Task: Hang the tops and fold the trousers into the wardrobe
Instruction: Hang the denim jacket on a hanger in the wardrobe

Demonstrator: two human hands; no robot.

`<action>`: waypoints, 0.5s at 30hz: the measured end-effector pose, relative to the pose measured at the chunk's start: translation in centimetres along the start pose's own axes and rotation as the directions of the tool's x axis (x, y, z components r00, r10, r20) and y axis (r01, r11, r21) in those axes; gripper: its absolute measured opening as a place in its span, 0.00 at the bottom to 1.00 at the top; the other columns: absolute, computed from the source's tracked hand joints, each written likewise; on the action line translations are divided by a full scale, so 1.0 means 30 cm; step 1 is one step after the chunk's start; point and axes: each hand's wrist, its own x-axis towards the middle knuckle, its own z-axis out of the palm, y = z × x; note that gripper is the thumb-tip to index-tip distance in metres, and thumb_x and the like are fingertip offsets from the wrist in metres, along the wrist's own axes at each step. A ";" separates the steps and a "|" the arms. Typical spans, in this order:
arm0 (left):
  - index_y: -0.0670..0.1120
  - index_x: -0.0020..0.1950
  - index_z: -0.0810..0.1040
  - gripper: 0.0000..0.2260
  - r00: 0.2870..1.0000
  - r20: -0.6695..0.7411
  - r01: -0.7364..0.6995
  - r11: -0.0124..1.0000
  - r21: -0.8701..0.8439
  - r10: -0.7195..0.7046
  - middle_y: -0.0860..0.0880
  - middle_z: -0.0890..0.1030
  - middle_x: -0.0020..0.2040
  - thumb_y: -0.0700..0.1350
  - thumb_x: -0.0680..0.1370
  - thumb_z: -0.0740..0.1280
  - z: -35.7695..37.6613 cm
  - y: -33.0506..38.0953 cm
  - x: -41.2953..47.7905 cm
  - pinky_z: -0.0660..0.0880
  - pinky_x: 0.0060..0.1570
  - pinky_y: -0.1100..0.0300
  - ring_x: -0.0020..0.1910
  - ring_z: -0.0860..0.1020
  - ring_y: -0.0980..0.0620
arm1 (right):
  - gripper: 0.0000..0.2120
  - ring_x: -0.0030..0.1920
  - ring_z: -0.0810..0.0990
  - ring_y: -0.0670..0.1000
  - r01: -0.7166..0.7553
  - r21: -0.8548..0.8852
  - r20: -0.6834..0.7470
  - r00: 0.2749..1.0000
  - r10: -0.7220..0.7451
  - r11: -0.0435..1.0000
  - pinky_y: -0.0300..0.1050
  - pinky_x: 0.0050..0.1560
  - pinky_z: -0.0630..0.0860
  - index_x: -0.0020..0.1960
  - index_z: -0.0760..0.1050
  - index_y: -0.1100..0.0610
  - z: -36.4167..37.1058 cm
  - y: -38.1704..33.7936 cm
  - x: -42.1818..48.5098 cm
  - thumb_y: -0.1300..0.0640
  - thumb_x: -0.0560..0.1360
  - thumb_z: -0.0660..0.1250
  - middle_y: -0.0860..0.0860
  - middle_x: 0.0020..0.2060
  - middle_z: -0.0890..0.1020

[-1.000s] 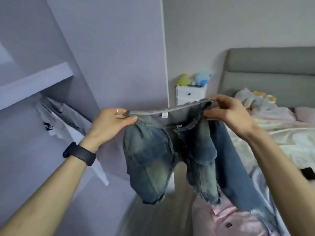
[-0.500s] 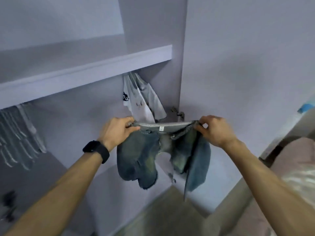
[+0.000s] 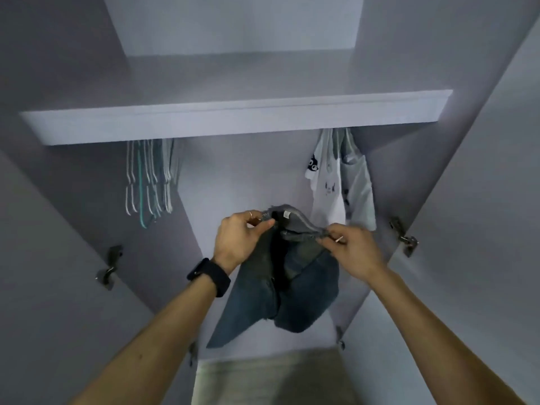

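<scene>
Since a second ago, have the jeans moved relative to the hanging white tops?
Yes. The jeans, then right of the white tops, now hang left of and below them, under the shelf.

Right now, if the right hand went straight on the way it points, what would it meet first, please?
Apart from the jeans it grips, the right hand would probably reach the wardrobe's back wall first, passing left of the hanging T-shirts; depth is unclear.
</scene>
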 end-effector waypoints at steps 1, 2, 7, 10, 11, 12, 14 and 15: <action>0.55 0.51 0.85 0.11 1.000 0.009 0.030 1.000 -0.010 -0.030 0.61 0.82 0.43 0.59 0.76 0.71 0.005 0.008 -0.024 0.72 0.41 0.73 0.41 0.78 0.63 | 0.09 0.35 0.80 0.41 0.021 0.053 0.052 0.998 -0.024 0.998 0.30 0.39 0.72 0.40 0.80 0.41 0.015 -0.007 0.014 0.53 0.76 0.74 0.37 0.32 0.81; 0.54 0.53 0.86 0.11 0.998 0.028 0.055 0.998 -0.026 -0.054 0.60 0.83 0.45 0.58 0.76 0.71 0.007 0.017 -0.049 0.75 0.44 0.69 0.42 0.79 0.63 | 0.05 0.37 0.81 0.41 0.045 0.091 0.101 0.993 -0.054 0.995 0.33 0.41 0.74 0.43 0.83 0.44 0.027 -0.019 0.023 0.53 0.76 0.74 0.38 0.34 0.83; 0.53 0.56 0.86 0.08 0.988 0.082 0.138 0.982 -0.131 -0.128 0.59 0.85 0.52 0.50 0.78 0.72 0.009 0.074 -0.167 0.77 0.54 0.64 0.49 0.81 0.64 | 0.04 0.40 0.80 0.43 0.252 0.191 0.282 0.912 -0.299 0.949 0.38 0.43 0.75 0.51 0.85 0.50 0.061 -0.087 0.066 0.54 0.78 0.72 0.44 0.42 0.84; 0.55 0.54 0.86 0.06 0.982 0.063 0.184 0.978 -0.099 -0.179 0.63 0.84 0.49 0.50 0.78 0.73 -0.018 0.084 -0.245 0.72 0.47 0.71 0.40 0.78 0.69 | 0.05 0.43 0.80 0.47 0.321 0.236 0.381 0.838 -0.391 0.917 0.43 0.47 0.76 0.52 0.84 0.52 0.077 -0.127 0.065 0.55 0.79 0.70 0.47 0.44 0.82; 0.56 0.52 0.86 0.06 0.979 0.048 0.204 0.975 -0.085 -0.200 0.64 0.84 0.47 0.51 0.76 0.74 -0.034 0.083 -0.274 0.70 0.44 0.73 0.38 0.77 0.69 | 0.05 0.45 0.80 0.48 0.338 0.251 0.412 0.811 -0.416 0.907 0.43 0.49 0.76 0.53 0.83 0.53 0.084 -0.138 0.062 0.56 0.79 0.70 0.47 0.44 0.81; 0.57 0.51 0.86 0.07 0.974 0.030 0.225 0.972 -0.071 -0.224 0.65 0.83 0.46 0.53 0.74 0.76 -0.052 0.083 -0.305 0.69 0.42 0.74 0.38 0.77 0.69 | 0.05 0.46 0.80 0.49 0.360 0.264 0.441 0.780 -0.444 0.895 0.44 0.50 0.76 0.54 0.83 0.53 0.093 -0.152 0.056 0.57 0.80 0.69 0.47 0.44 0.81; 0.57 0.51 0.86 0.12 0.961 -0.023 0.273 0.961 -0.037 -0.274 0.63 0.83 0.46 0.58 0.70 0.78 -0.085 0.079 -0.356 0.69 0.41 0.75 0.40 0.78 0.68 | 0.06 0.48 0.80 0.48 0.396 0.279 0.501 0.717 -0.484 0.875 0.43 0.52 0.76 0.55 0.83 0.54 0.112 -0.185 0.042 0.58 0.80 0.68 0.46 0.46 0.81; 0.57 0.51 0.86 0.13 0.954 -0.060 0.292 0.956 -0.022 -0.293 0.63 0.84 0.45 0.59 0.69 0.78 -0.102 0.079 -0.381 0.69 0.40 0.74 0.40 0.78 0.68 | 0.06 0.49 0.80 0.49 0.415 0.282 0.531 0.683 -0.501 0.865 0.45 0.53 0.77 0.55 0.83 0.54 0.122 -0.206 0.037 0.58 0.81 0.67 0.47 0.46 0.81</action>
